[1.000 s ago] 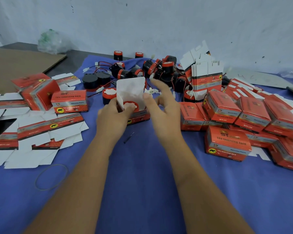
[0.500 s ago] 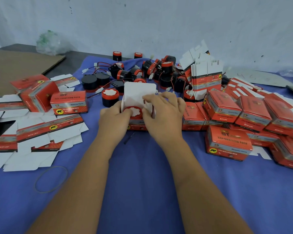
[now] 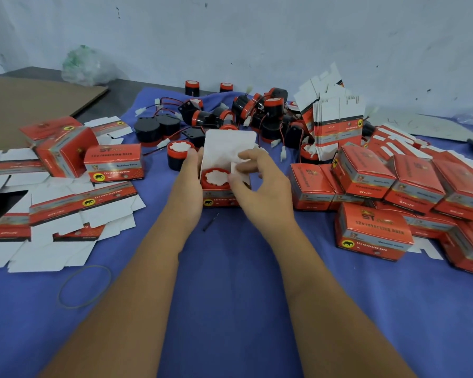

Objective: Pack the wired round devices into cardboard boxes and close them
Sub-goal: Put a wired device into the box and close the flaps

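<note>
Between my hands, the reversing horn (image 3: 215,178) now sits inside the open box (image 3: 219,199). My right hand (image 3: 260,184), off the top since a moment ago, pinches the side flap (image 3: 236,168); my left hand (image 3: 187,184) grips the box wall. Closing comes next.

A single wide-angle view from a head-worn camera, looking forward and down along both forearms. The hands (image 3: 230,184) sit near centre frame, close to the lens. The blue-covered desk (image 3: 230,309) fills the lower frame, and a pale wall (image 3: 257,36) spans the top behind it.
</note>
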`<state>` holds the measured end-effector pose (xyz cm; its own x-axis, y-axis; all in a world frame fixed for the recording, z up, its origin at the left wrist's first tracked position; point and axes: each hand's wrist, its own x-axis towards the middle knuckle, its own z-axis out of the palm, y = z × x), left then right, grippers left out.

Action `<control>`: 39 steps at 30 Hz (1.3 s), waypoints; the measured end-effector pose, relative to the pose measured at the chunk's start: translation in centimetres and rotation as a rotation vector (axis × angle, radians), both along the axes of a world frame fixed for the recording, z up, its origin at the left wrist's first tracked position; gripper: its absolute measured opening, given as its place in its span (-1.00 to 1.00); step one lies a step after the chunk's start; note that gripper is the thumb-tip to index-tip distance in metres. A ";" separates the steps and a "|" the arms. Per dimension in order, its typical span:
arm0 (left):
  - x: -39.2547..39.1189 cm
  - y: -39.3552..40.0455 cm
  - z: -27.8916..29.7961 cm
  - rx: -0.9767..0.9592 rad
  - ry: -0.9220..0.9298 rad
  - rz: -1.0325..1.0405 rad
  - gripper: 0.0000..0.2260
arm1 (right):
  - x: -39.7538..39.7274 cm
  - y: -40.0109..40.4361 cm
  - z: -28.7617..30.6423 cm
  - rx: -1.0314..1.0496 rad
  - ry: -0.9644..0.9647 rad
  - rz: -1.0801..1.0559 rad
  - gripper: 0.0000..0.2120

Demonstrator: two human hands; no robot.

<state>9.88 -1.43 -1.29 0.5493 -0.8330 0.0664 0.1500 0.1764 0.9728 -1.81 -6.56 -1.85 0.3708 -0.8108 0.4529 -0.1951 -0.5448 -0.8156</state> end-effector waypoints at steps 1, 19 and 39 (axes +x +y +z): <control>0.1 0.0 0.0 0.002 -0.023 -0.010 -0.64 | -0.1 0.0 0.0 0.053 -0.034 0.018 -0.79; 1.5 -0.1 -0.5 0.040 -0.049 0.078 -0.78 | -1.1 -1.0 0.2 0.376 -0.266 0.074 -0.63; 1.4 0.4 -1.8 0.073 -0.801 -0.008 -0.68 | -1.1 -1.3 -0.7 0.120 0.025 0.047 -0.68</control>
